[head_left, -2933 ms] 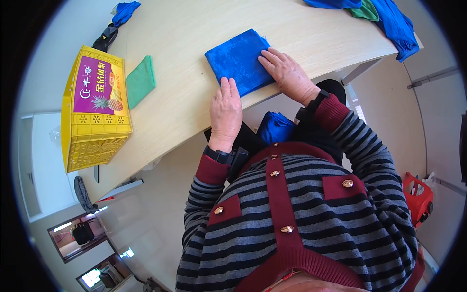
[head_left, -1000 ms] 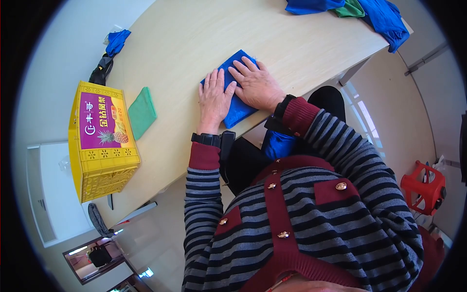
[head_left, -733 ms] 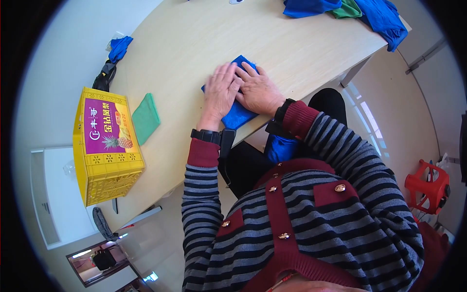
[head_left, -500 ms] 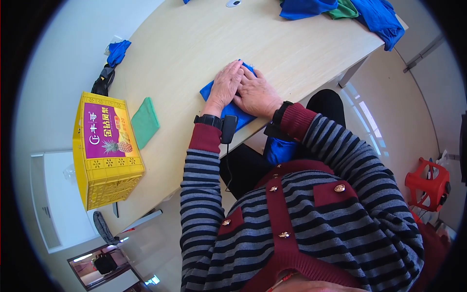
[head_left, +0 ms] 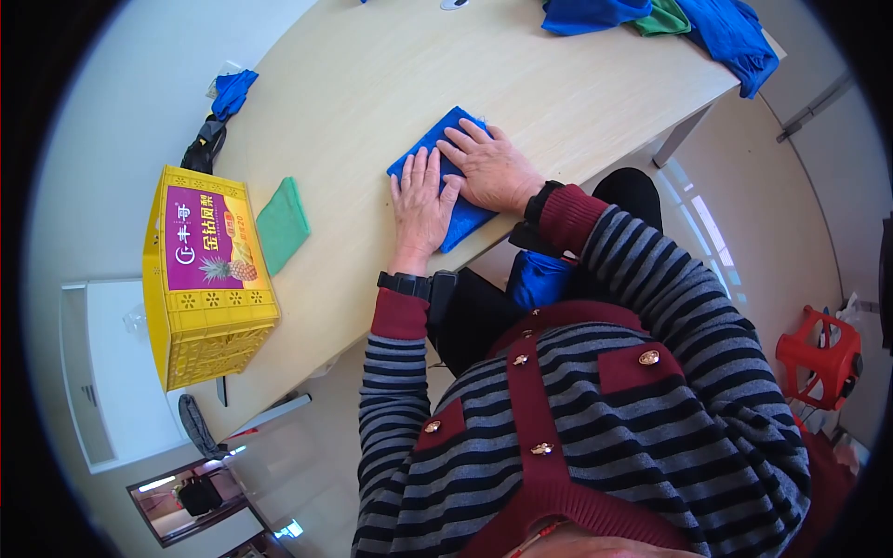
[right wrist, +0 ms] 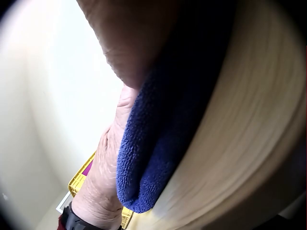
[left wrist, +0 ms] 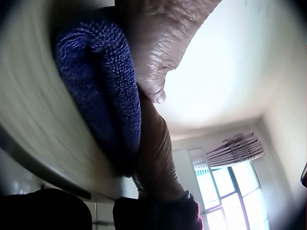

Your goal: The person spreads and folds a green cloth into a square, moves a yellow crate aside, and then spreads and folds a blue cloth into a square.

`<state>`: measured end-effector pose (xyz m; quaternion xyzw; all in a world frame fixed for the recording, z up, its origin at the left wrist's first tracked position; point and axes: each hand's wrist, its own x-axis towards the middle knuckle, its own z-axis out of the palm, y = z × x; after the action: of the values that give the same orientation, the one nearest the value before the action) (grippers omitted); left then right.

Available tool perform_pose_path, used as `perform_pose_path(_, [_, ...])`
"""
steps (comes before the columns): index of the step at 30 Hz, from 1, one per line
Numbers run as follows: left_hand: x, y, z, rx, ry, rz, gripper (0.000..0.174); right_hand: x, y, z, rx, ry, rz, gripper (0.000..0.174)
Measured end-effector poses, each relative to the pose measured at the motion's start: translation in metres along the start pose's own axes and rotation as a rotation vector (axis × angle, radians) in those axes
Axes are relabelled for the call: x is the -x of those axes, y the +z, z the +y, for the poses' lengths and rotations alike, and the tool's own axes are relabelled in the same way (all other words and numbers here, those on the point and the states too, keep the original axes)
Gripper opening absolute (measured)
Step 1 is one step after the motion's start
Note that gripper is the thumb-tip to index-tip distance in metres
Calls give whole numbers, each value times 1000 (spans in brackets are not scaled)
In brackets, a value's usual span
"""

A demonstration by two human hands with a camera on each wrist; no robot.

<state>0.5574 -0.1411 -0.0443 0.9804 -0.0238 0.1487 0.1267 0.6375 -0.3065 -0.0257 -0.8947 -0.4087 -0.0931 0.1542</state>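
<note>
A folded blue towel [head_left: 464, 223] lies on the table near its front edge. My left hand [head_left: 420, 212] rests flat on the left part of it, fingers straight and pointing away from me. Across the right part lies my right hand [head_left: 493, 171], its fingers spread over the top and close to the left thumb. In the left wrist view the towel [left wrist: 112, 81] shows thick, rounded folds under the hands. The right wrist view shows its looped fold [right wrist: 144, 167] on the tabletop, with the left hand [right wrist: 103, 163] behind it.
A yellow crate [head_left: 219, 339] with a pineapple label stands at the left, beside a folded green cloth [head_left: 283, 225]. Blue cloths [head_left: 730, 46] and a green one [head_left: 662, 17] lie at the far right corner. More blue cloth [head_left: 539, 281] is at my lap. A red stool [head_left: 819, 358] stands on the floor.
The towel is narrower than in the oldest frame, folded over once more. My left hand slid onto the right hand's fingers, then drew back toward me to the towel's left part.
</note>
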Motion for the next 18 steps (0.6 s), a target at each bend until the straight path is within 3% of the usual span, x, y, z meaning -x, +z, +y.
perform_pose_path(4, [3,-3,9,-25,-65,-1,71,3,-7,3,-37,-46,36,57])
perform_pose_path(7, [10,-8,11,-53,-109,42,68,18,-19,-4,-92,-116,214,48])
perform_pose_path(11, [35,-14,19,-126,-165,126,64,64,-45,-18,-248,-65,76,35])
perform_pose_path(18, [66,-37,50,-302,-200,160,55,13,-25,7,-322,-123,36,29])
